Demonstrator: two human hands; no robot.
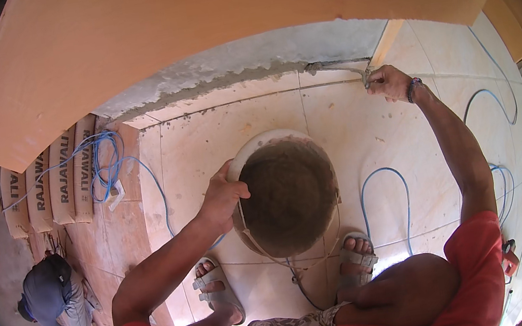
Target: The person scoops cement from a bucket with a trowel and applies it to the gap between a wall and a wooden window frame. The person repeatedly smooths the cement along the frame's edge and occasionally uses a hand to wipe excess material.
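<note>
My left hand (222, 198) is closed over the left rim of a pale bucket (244, 154), thumb hooked inside. Grey mortar (289, 196) lies in the bucket, and its wire handle hangs down on my side. Out at the upper right, my right hand (390, 83) is closed round the handle of a trowel (341, 68). Its mortar-smeared blade lies along the foot of the wall, at the strip of wet mortar (223, 81). The fingers cover most of the trowel's handle.
Blue cable (382, 172) loops over the tiled floor (205, 144) on both sides. Several brown paper sacks (63, 177) lie at the left, near a crouching person (56, 298). An orange wall (219, 9) spans the top; a wooden door (517, 13) stands far right.
</note>
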